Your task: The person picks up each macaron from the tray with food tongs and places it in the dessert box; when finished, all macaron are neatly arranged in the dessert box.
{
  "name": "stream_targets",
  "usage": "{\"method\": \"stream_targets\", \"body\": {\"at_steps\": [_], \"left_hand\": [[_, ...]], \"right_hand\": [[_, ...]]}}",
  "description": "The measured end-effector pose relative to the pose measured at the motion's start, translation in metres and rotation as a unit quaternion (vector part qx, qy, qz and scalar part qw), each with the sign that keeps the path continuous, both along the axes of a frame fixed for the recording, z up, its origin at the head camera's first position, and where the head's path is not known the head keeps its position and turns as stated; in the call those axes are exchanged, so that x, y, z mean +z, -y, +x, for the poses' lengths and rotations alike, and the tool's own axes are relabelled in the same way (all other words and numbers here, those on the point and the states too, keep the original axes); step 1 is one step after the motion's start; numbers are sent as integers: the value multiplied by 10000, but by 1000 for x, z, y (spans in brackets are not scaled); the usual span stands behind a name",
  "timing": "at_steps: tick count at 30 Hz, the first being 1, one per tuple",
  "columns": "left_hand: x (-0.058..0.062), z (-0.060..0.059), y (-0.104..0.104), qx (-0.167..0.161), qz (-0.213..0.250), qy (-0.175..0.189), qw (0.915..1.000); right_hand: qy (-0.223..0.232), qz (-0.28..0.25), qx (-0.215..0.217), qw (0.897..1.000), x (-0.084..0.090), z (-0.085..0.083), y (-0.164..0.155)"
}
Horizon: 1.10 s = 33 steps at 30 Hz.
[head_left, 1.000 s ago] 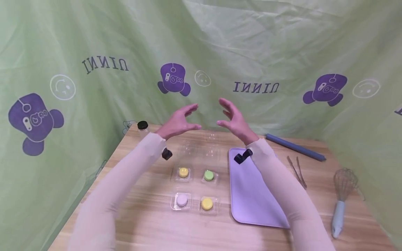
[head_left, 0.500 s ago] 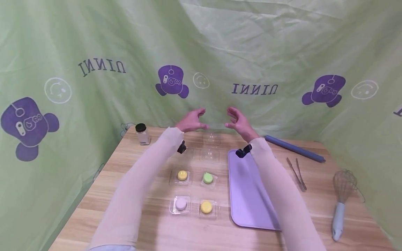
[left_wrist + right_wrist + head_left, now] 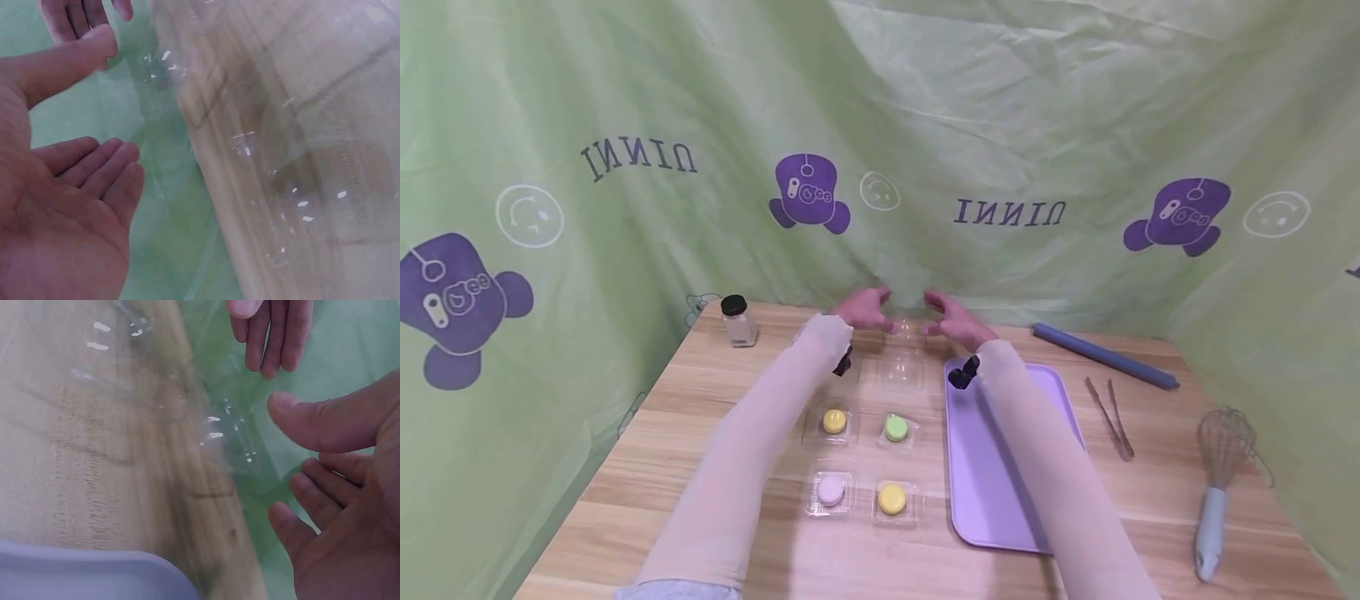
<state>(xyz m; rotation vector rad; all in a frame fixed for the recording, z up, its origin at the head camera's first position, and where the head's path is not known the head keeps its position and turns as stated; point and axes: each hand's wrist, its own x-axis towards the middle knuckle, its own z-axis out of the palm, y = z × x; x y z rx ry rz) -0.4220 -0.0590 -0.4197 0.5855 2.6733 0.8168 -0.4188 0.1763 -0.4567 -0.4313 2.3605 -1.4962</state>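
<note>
At the far edge of the wooden table, my left hand (image 3: 865, 310) and right hand (image 3: 957, 322) face each other, fingers parted from thumbs, holding nothing. Between and just in front of them sits a clear plastic container (image 3: 905, 332), with another clear container (image 3: 901, 372) nearer. In the left wrist view my left palm (image 3: 69, 219) is bare beside shiny clear plastic (image 3: 300, 203). The right wrist view has my right hand (image 3: 350, 512) likewise bare. Closer in lie a yellow macaron (image 3: 834, 422), a green one (image 3: 896, 428), a pink one (image 3: 831, 490) and another yellow one (image 3: 892, 499), each in a clear tray.
A purple tray (image 3: 1000, 492) lies under my right forearm. To its right are a blue rolling pin (image 3: 1105, 357), metal tongs (image 3: 1111, 418) and a whisk (image 3: 1213, 500). A black-lidded jar (image 3: 739, 322) stands back left. Green cloth (image 3: 880, 108) hangs around the table.
Both hands have come down toward the far clear container, still apart. The left hand has also moved to the right, and the jar it partly covered now shows fully.
</note>
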Motion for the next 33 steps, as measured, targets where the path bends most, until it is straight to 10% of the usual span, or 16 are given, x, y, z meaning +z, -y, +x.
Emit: {"method": "stream_targets", "body": {"at_steps": [33], "left_hand": [[-20, 7, -11, 498, -184, 828, 9952]], "right_hand": [[335, 794, 26, 9963, -18, 5, 20]]}}
